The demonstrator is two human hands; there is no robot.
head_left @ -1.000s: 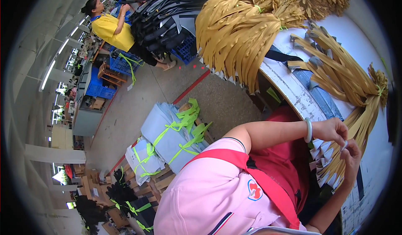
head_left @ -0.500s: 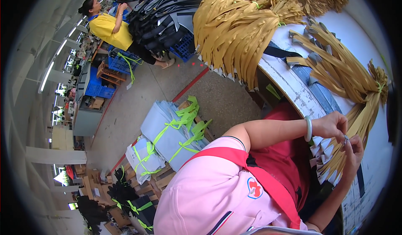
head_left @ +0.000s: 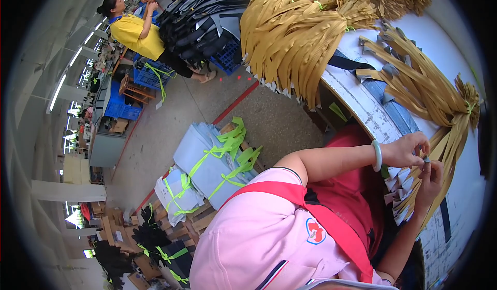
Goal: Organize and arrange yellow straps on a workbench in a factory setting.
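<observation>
My left hand (head_left: 405,150), with a pale green bangle (head_left: 377,157) on its wrist, is over the table edge with its fingers bent into a pinch. Just below it is my right hand (head_left: 430,185), its thumb and fingers pressed together and almost touching the left fingertips. A small greyish thing (head_left: 426,159) shows between the fingertips; its kind is too small to tell. Under and beside both hands lies a bundle of golden-brown straps (head_left: 449,153), tied near its far end. Pale, pointed ends (head_left: 397,180) of straps hang at the table edge.
The white table (head_left: 365,109) has a worn edge. Larger heaps of golden straps (head_left: 295,36) lie at its far end. Bundles of light-blue sheets (head_left: 204,153) tied with green strips stand behind me. A person in yellow (head_left: 137,34) stands by dark straps (head_left: 202,23) and blue crates (head_left: 226,57).
Both my hands have shifted slightly left, and the left fingers have spread a little around the small thing. In the background, the co-workers' hands have come closer together.
</observation>
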